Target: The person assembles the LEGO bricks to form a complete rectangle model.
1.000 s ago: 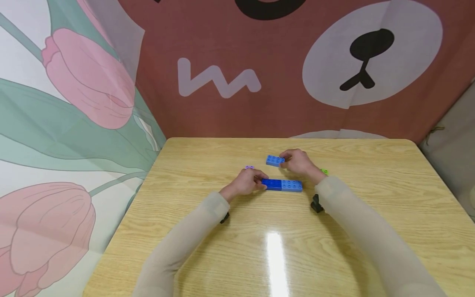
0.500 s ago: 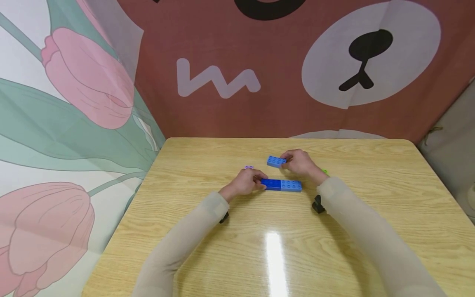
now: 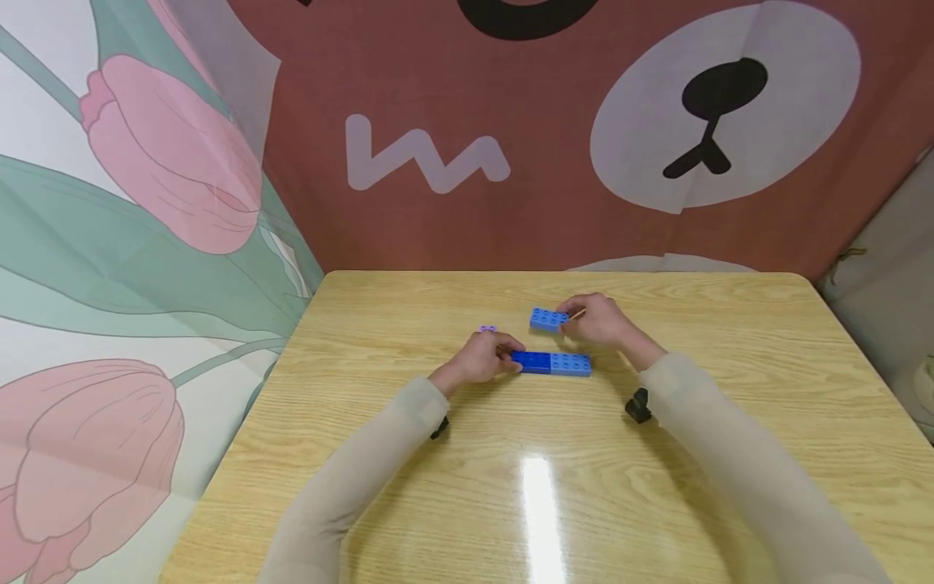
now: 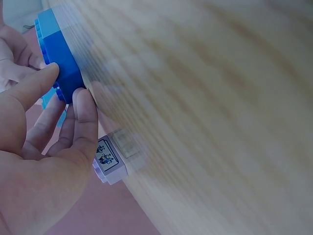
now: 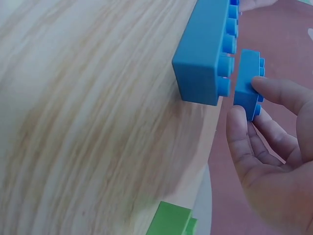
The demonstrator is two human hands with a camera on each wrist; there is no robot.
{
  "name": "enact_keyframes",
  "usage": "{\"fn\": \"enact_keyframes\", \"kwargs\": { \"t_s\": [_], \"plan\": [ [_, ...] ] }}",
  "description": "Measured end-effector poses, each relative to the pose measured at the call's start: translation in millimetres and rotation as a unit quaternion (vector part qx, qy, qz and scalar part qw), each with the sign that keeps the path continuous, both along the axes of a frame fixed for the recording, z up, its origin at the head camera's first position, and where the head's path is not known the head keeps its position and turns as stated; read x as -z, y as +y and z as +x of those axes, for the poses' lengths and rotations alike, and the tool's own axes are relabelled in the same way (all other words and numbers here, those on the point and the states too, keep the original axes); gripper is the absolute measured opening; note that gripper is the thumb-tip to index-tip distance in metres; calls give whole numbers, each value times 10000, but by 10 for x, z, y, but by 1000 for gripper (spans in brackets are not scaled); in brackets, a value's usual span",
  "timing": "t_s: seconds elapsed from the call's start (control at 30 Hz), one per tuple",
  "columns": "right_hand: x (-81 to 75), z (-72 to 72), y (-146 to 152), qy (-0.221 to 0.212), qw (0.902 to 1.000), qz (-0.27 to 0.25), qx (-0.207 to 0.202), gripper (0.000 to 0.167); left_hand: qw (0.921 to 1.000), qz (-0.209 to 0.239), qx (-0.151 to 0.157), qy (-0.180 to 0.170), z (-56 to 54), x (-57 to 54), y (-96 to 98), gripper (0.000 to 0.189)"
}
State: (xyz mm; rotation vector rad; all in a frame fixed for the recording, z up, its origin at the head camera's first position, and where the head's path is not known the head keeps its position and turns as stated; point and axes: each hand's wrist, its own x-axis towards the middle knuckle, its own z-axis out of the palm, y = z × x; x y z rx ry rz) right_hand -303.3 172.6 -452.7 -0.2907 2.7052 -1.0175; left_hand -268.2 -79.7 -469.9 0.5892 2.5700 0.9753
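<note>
My left hand [image 3: 477,358] pinches the left end of a dark blue toy brick [image 3: 533,362] lying on the table. End to end with it, on its right, sits a lighter blue brick [image 3: 571,365], studs up. Just behind this row my right hand [image 3: 600,320] pinches another light blue brick [image 3: 547,319] by its right end. The right wrist view shows thumb and fingertips on that held brick [image 5: 247,83], apart from the nearer light blue brick [image 5: 200,54] of the row.
A light purple brick [image 4: 110,161] with a printed side stands beyond my left hand. In the right wrist view a green brick [image 5: 168,219] sits on the wooden table [image 3: 394,503]; the head view hides it. Printed cloths hang behind and left.
My right hand has shifted slightly right and toward me, carrying the light blue brick along. The green brick has gone out of sight behind the right arm. My left hand stays in place.
</note>
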Motion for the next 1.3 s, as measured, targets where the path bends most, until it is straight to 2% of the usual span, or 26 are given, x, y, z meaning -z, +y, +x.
{"fn": "enact_keyframes", "kwargs": {
  "t_s": [0.2, 0.47, 0.77, 1.03, 1.3],
  "plan": [
    [-62, 85, 37, 43, 10000, -47, -46, 37, 10000, 46, 13, -24, -6, 1, -3, 30],
    [-139, 212, 54, 354, 9990, -153, -243, 34, 10000, 27, 38, 37, -3, 12, -12, 30],
    [-193, 379, 98, 285, 9983, -197, -471, 35, 10000, 62, 40, 47, -5, 26, -1, 30],
    [-177, 467, 92, 201, 9979, 70, -607, 35, 10000, 62, -57, -7, 9, -2, 14, 30],
    [-115, 489, 89, 195, 9966, 108, -791, 35, 9999, 93, -70, -44, 12, -9, 2, 29]
  ]
}}
